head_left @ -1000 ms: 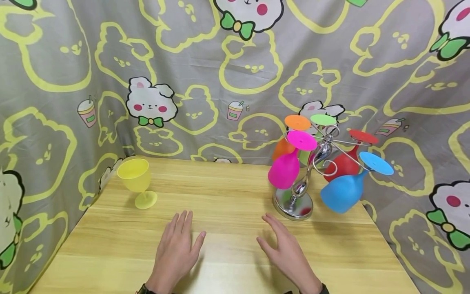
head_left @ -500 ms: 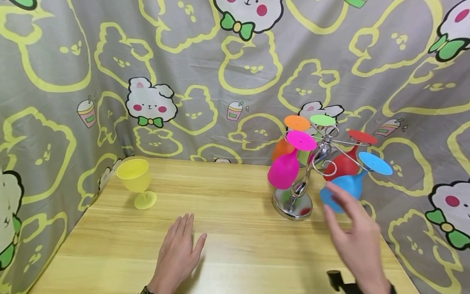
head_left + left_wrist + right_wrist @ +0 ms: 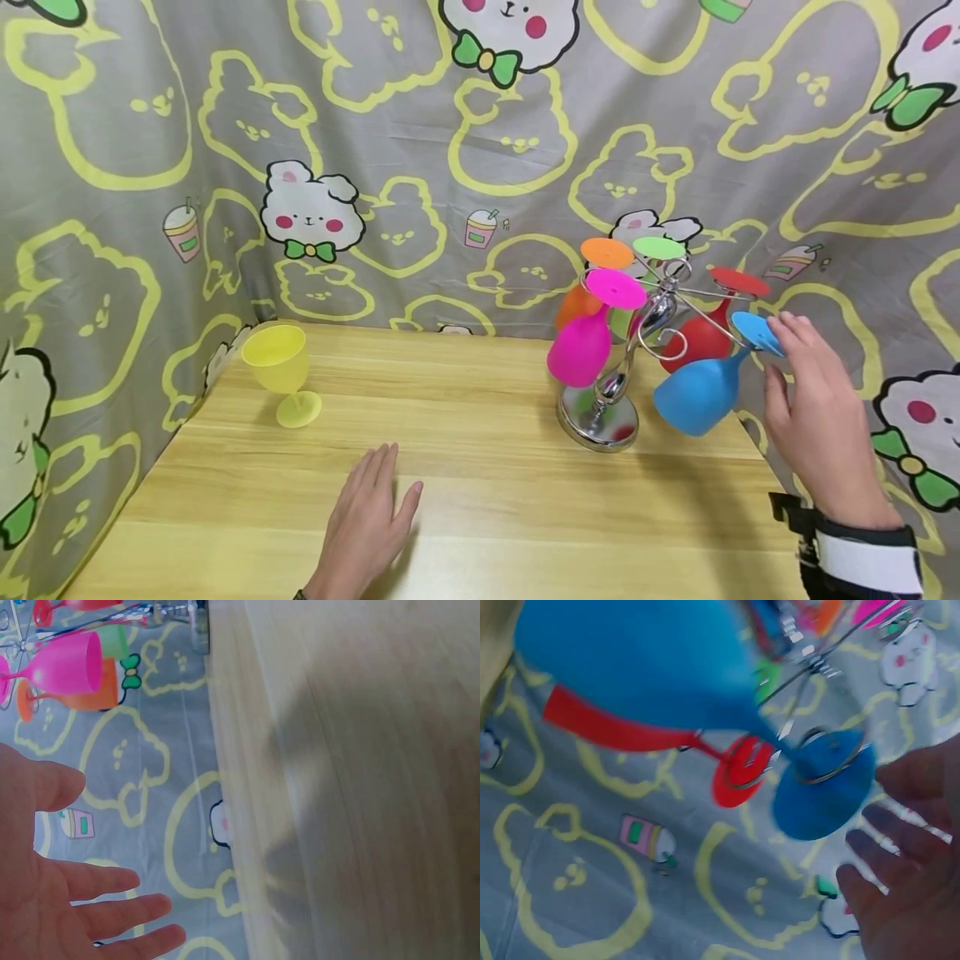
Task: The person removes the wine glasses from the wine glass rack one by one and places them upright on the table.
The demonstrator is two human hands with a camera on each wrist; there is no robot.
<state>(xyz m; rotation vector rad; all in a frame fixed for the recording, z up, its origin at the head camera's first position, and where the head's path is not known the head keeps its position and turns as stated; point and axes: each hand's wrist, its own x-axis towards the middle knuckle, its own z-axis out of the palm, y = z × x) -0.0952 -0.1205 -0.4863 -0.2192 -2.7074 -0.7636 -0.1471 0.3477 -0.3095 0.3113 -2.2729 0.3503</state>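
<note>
My right hand [image 3: 821,417] is at the round base of the blue goblet [image 3: 697,396], which hangs upside down on the metal rack [image 3: 600,417]. In the right wrist view, the fingers [image 3: 877,866] are extended and spread beside the blue base [image 3: 825,787]. One fingertip lies at the base's edge; whether it touches cannot be told. My left hand [image 3: 363,517] is held over the table with straight fingers and thumb apart, holding nothing. A yellow goblet [image 3: 277,358] stands upright at the table's back left.
On the same rack hang a magenta goblet [image 3: 581,350], an orange goblet [image 3: 573,308], a green goblet [image 3: 660,247] and a red goblet [image 3: 701,337]. A patterned grey curtain [image 3: 420,133] surrounds the wooden table [image 3: 465,400] at the back and sides.
My right hand has moved from over the table, right and upward, to the blue goblet's base. The left hand has stayed nearly still. The goblets and rack have not moved.
</note>
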